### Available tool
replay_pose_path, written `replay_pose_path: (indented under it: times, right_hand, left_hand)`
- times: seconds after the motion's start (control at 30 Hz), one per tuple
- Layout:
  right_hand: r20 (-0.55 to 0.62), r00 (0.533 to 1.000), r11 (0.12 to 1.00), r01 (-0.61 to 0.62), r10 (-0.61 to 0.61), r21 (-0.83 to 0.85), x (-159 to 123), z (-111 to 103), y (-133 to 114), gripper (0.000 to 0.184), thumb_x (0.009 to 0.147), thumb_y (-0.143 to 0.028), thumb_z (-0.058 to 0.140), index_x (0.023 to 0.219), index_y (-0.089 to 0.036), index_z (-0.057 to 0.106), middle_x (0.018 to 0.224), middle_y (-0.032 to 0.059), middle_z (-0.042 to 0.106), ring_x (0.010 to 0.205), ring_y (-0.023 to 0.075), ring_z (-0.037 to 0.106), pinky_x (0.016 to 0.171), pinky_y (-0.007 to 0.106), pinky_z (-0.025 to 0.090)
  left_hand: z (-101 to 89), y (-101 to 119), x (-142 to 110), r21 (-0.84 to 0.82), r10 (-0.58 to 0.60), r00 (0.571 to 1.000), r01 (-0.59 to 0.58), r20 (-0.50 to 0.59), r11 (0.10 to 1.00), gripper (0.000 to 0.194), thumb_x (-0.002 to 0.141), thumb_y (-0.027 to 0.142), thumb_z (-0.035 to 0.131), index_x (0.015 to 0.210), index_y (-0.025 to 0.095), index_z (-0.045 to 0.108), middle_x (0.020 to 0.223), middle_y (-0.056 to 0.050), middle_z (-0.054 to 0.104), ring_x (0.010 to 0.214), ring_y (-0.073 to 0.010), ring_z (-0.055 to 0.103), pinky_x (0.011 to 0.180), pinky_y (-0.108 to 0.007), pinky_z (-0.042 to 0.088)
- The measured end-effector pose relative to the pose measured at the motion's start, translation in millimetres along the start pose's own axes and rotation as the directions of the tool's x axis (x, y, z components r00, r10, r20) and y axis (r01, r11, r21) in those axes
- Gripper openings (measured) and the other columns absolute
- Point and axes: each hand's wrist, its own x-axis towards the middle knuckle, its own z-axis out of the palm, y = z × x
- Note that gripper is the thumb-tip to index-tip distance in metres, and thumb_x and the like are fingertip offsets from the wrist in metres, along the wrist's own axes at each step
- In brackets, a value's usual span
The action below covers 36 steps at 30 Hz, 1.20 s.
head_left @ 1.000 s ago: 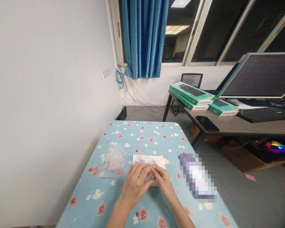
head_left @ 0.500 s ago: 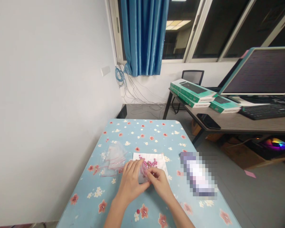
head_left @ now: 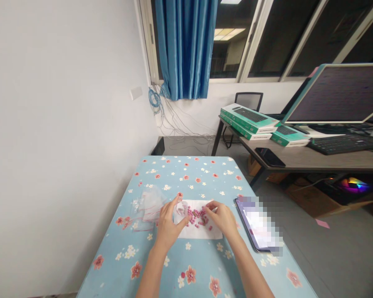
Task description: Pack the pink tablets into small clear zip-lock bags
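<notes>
A white sheet (head_left: pixel 183 234) lies on the table with several small pink beads (head_left: pixel 194 215) scattered over its middle. At the sheet's left side my left hand (head_left: pixel 168 225) holds a small clear plastic bag (head_left: pixel 181 208), thumb toward the beads and fingers behind the bag. My right hand (head_left: pixel 220 217) is at the right edge of the beads, thumb and fingertips pinched together; what they hold, if anything, is too small to tell. More clear zip bags (head_left: pixel 151 203) with red edges lie in a loose pile left of my left hand.
On the blue flowered tablecloth (head_left: pixel 192 252), a phone (head_left: pixel 257 227) lies at the right. One round red bead (head_left: pixel 183 275) sits near the front. To the right, a desk (head_left: pixel 317 161) bears keyboard boxes (head_left: pixel 251 118), a monitor (head_left: pixel 338 95) and another phone (head_left: pixel 270 157).
My hands have moved apart. The right hand went from the bag to the right side of the beads; the left shifted slightly left with the bag. More of the sheet and beads shows.
</notes>
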Motion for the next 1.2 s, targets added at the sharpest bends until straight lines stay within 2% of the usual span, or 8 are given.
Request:
replay_pose_path:
  times: [0.2,0.53,0.67,0.77,0.87,0.93,1.07,1.2]
  right_hand:
    - [-0.002,0.999,0.987,-0.052,0.052,-0.15,7,10,-7,0.014,0.074,-0.033,0.06,0.066,-0.021,0.063,0.062,0.0023,0.068,0.058,0.0181,0.06,0.047,0.024,0.027]
    - [-0.025,0.998,0.99,-0.058,0.055,-0.13,8,14,-7,0.01,0.07,-0.024,0.059,0.062,-0.021,0.063,0.057,0.0009,0.065,0.054,0.0159,0.057,0.046,0.023,0.025]
    - [-0.024,0.999,0.996,0.027,-0.025,0.08,5,3,-18,0.013,0.074,-0.029,0.056,0.068,-0.02,0.064,0.06,-0.0001,0.062,0.053,0.0142,0.053,0.05,0.024,0.032]
    - [0.003,0.992,0.938,0.12,-0.127,0.326,-2,-6,-34,0.02,0.079,-0.036,0.054,0.075,-0.018,0.063,0.062,-0.0005,0.058,0.05,0.0124,0.048,0.051,0.024,0.036]
    - [0.061,0.971,0.892,0.185,-0.23,0.413,-11,-7,-47,0.021,0.08,-0.037,0.056,0.083,-0.019,0.066,0.07,0.0005,0.06,0.055,0.0128,0.049,0.054,0.025,0.04]
    - [0.068,0.968,0.881,0.191,-0.243,0.433,-13,-4,-48,0.024,0.081,-0.039,0.055,0.089,-0.019,0.067,0.073,0.0014,0.062,0.059,0.0139,0.051,0.057,0.025,0.041]
    - [-0.012,0.99,0.929,0.133,-0.138,0.346,-6,-1,-26,0.028,0.083,-0.039,0.05,0.09,-0.017,0.067,0.073,0.0031,0.064,0.058,0.0149,0.053,0.057,0.026,0.041]
    - [0.057,0.989,0.989,0.134,-0.138,0.067,3,-3,4,0.029,0.08,-0.029,0.047,0.097,-0.018,0.067,0.083,0.004,0.067,0.057,0.015,0.054,0.062,0.028,0.041]
  left_hand:
    - [1.2,-1,-2,0.024,0.01,1.0,-0.01,-0.023,1.0,0.052,0.077,0.035,0.066,0.126,0.025,0.049,0.115,-0.006,0.064,0.109,-0.0223,0.055,0.096,-0.042,0.043]
    - [14.0,-7,-8,0.105,0.042,0.999,-0.04,-0.012,0.994,0.056,0.076,0.035,0.067,0.128,0.026,0.049,0.106,-0.006,0.065,0.1,-0.0234,0.058,0.089,-0.041,0.046]
    - [14.9,-5,-8,0.119,0.038,0.999,-0.04,0.018,0.992,0.058,0.075,0.037,0.068,0.128,0.024,0.048,0.105,-0.006,0.065,0.101,-0.0237,0.057,0.089,-0.041,0.045]
    - [14.8,-3,-8,0.128,0.039,0.999,-0.043,0.029,0.991,0.058,0.075,0.037,0.068,0.128,0.024,0.048,0.105,-0.006,0.065,0.101,-0.0239,0.057,0.088,-0.041,0.045]
    - [14.9,-2,-8,0.125,0.049,0.998,-0.052,0.028,0.991,0.058,0.075,0.036,0.068,0.128,0.024,0.048,0.107,-0.006,0.065,0.101,-0.0242,0.057,0.088,-0.041,0.045]
    - [14.9,-2,-8,0.121,0.049,0.998,-0.052,0.029,0.991,0.058,0.075,0.035,0.068,0.128,0.023,0.048,0.107,-0.007,0.065,0.102,-0.0242,0.056,0.089,-0.041,0.044]
    - [15.1,-5,-8,0.123,0.034,0.999,-0.036,0.012,0.992,0.056,0.075,0.036,0.068,0.127,0.022,0.05,0.106,-0.007,0.065,0.101,-0.0242,0.057,0.089,-0.041,0.044]
    - [16.0,-7,-8,0.115,0.032,0.999,-0.031,-0.001,0.993,0.056,0.075,0.036,0.068,0.127,0.024,0.05,0.106,-0.006,0.065,0.1,-0.0235,0.057,0.088,-0.04,0.045]
